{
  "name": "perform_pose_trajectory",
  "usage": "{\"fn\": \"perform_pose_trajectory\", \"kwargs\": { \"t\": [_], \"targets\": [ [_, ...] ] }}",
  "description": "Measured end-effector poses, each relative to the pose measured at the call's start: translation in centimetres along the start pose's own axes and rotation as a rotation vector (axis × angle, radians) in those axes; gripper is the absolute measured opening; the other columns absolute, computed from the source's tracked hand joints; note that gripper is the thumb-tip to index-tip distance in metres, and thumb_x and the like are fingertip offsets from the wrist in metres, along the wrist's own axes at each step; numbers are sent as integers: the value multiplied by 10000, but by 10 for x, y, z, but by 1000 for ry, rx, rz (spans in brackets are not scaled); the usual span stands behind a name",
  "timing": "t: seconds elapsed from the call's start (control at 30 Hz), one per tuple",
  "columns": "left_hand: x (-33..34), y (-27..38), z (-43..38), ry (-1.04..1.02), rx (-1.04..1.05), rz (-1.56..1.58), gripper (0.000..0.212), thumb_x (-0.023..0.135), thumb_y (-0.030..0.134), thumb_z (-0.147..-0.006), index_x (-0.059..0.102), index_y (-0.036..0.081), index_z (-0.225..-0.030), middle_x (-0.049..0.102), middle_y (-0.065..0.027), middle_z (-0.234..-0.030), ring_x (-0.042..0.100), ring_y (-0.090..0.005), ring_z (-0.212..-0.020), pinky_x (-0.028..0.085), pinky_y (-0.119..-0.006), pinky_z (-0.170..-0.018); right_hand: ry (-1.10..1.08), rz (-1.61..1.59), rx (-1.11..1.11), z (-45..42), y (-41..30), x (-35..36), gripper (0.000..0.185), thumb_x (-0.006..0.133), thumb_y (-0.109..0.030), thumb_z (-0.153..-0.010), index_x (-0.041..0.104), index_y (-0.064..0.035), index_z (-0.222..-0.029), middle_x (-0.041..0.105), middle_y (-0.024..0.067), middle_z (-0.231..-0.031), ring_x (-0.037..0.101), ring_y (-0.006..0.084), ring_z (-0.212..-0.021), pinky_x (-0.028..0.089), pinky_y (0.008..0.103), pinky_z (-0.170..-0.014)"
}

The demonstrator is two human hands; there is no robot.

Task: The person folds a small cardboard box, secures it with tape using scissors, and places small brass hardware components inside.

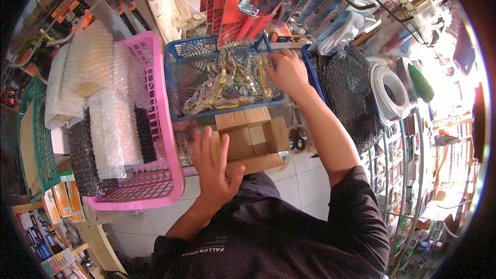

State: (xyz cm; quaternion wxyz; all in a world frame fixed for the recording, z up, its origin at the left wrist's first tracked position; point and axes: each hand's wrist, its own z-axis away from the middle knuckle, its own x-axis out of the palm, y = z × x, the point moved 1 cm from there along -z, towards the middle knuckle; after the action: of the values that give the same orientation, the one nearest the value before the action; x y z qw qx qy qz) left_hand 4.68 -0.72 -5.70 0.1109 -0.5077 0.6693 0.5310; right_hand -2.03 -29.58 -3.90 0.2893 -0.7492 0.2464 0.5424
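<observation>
An open cardboard box point(254, 139) lies before me with its flaps spread and its inside bare. My left hand point(213, 166) is beside its left side, fingers spread, close to or touching a flap. Behind the box stands a blue plastic basket point(228, 111) with many clear-bagged metal parts point(232, 81), some gold-coloured. My right hand point(288, 69) reaches over the basket's right edge, its fingers curled near a gold-coloured bagged piece point(266, 75); whether they grip anything cannot be told.
At left, a pink plastic basket point(170, 139) holds bubble-wrapped parcels point(112, 124). Scissors point(298, 139) and tape rolls lie right of the box. Farther right are black bubble wrap point(347, 93) and a white cable coil point(389, 89). Blister-packed goods point(236, 4) hang above the blue basket.
</observation>
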Motion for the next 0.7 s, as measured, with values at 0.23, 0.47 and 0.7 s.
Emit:
{"fn": "perform_pose_trajectory", "kwargs": {
  "t": [0.23,0.47,0.7],
  "targets": [
    [-3,9,38,142,124,144,530,460,443,-913,551,20,-1219,402,-259,-1349,351,-463,-1259,281,-528,-1013,-207,224,69,-40,3,29,475,731,-354,-711,619,-171,-1135,402,125,-1286,362,325,-1233,399,487,-949],
    [-9,8,57,147,120,155,436,477,371,-906,607,19,-1129,491,-215,-1263,438,-415,-1202,351,-490,-974,-293,164,-11,-41,7,20,492,738,-330,-708,595,-135,-1136,347,135,-1348,257,395,-1306,366,556,-976],
    [-19,6,57,236,96,146,340,476,269,-905,608,-6,-1055,532,-203,-1199,490,-401,-1135,376,-482,-955,-281,-301,77,-33,38,-7,477,797,-318,-645,589,-72,-997,575,162,-1092,474,358,-1120,425,426,-912]
  ]
}}
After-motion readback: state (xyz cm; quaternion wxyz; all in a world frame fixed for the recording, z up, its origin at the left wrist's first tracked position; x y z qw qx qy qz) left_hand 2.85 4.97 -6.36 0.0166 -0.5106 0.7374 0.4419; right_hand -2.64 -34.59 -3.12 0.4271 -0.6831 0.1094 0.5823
